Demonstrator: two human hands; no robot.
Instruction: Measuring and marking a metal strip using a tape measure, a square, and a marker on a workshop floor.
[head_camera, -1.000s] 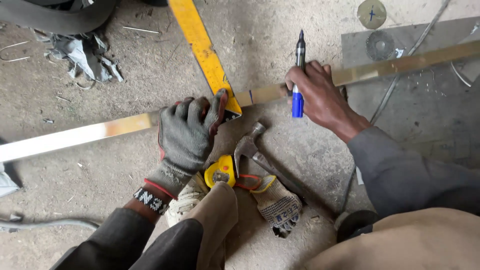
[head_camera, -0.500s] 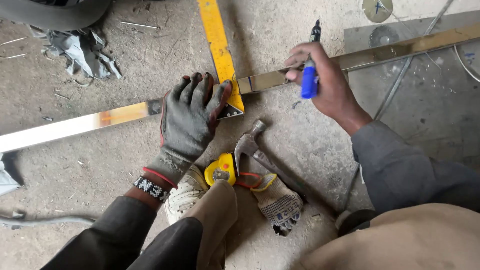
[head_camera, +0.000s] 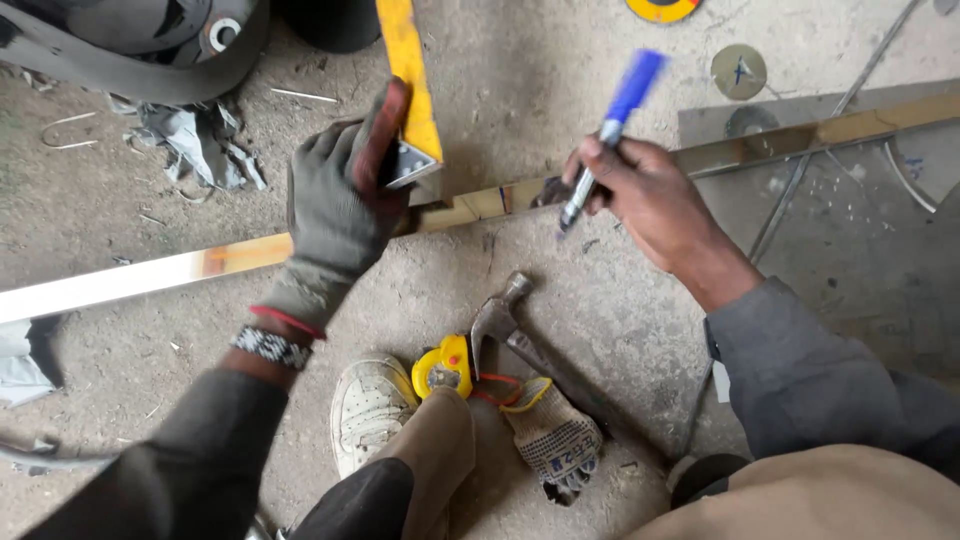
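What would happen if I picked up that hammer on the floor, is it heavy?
The hammer looks metal-headed, so it is probably heavy at that end and would likely tip head-down. It looks stiff, not bendy. Lying flat on the rough concrete floor beside the tape measure, it probably won't roll.

Two hands are showing: one gloved (head_camera: 335, 215), one bare (head_camera: 650, 200). Lying around are one marker (head_camera: 610, 130), one hammer (head_camera: 520, 335), one tape measure (head_camera: 443, 368), one spare glove (head_camera: 552, 440), and two round discs (head_camera: 739, 72).
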